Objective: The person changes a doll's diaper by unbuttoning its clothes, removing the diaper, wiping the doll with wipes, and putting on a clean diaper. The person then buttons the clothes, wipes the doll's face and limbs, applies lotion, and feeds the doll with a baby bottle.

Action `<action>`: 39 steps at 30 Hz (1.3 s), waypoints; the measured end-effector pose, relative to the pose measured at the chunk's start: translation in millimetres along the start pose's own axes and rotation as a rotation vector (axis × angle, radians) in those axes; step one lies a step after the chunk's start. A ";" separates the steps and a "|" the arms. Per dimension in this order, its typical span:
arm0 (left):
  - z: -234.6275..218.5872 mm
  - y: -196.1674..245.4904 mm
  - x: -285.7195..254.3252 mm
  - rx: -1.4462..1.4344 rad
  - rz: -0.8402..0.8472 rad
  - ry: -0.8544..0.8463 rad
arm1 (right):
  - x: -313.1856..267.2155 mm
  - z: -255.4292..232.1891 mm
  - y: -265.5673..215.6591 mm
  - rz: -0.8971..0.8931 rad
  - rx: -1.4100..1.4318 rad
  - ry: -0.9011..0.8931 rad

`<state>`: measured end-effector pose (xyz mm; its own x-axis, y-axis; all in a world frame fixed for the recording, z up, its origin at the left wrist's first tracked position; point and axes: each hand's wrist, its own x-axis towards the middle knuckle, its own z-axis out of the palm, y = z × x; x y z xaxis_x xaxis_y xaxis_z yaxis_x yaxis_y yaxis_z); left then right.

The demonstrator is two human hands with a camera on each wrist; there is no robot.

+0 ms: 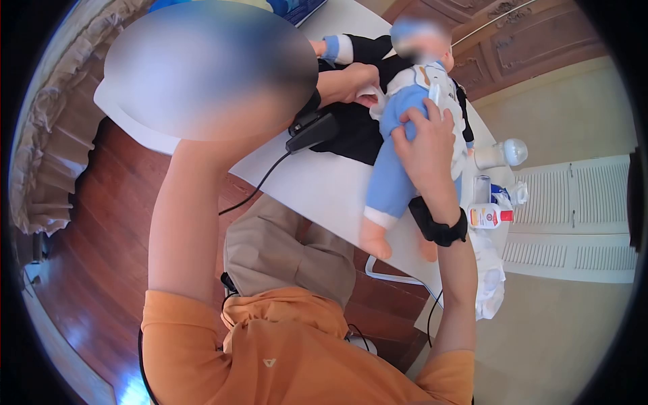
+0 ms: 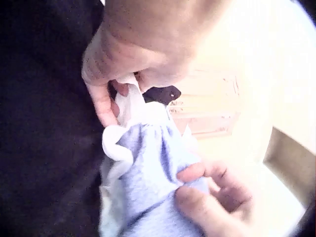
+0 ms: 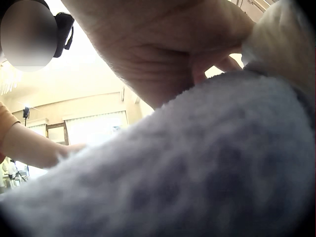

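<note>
Doll [image 1: 405, 101]: lies on white table [image 1: 310, 192], partly over black cloth [image 1: 351, 138], at 1 o'clock from centre of head view. Orientation: head toward 12 o'clock, feet toward 7 o'clock. Fitted with blue trousers [image 1: 388, 179] and white top.

Left hand [image 1: 354, 84]: located at 9 o'clock from waist of doll. Pinches white cloth [image 2: 129, 108] between thumb and fingers, nearly closed, just beside waistband.

Right hand [image 1: 430, 148]: located at 5 o'clock from waist. Lies over trousers with fingers bent; pinches small fold of blue fabric, thumb and finger nearly together in left wrist view. In right wrist view, fingertips mostly hidden behind fabric.

Black wristband [image 1: 440, 226]: encircles right wrist.

Black device [image 1: 314, 129]: rests at 8 o'clock from left hand, with cable toward 7 o'clock.

Clear bottle [image 1: 491, 155]: lies at 4 o'clock from waist of doll. Red-capped bottle [image 1: 483, 217]: lies at 5 o'clock, farther out.
</note>
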<state>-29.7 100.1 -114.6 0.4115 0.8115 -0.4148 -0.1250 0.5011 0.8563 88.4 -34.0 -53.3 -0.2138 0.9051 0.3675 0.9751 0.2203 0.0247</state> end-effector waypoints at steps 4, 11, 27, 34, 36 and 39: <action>1.4 9.1 -5.5 0.062 -0.013 -0.007 | -1.6 0.9 -2.9 0.009 -0.005 -0.037; 11.0 5.1 -17.4 -0.013 -0.011 -0.092 | 19.8 -3.9 20.8 -0.112 0.233 -0.098; 29.8 -15.1 -22.9 0.241 0.411 0.316 | 71.4 -10.0 42.8 0.207 0.059 -0.018; 30.7 -12.8 -25.5 0.391 0.465 0.303 | 78.5 17.6 26.6 0.053 0.087 -0.086; 20.9 -5.8 -22.9 0.321 0.481 0.304 | 77.6 20.8 33.2 0.051 0.175 -0.141; 10.6 6.6 -20.7 0.199 0.482 0.214 | 73.5 20.4 50.1 0.108 0.503 -0.324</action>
<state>-29.5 83.4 -97.1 0.1547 0.9880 0.0028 -0.0720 0.0085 0.9974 120.3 51.1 -44.1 -0.1991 0.9792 0.0402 0.8619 0.1945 -0.4683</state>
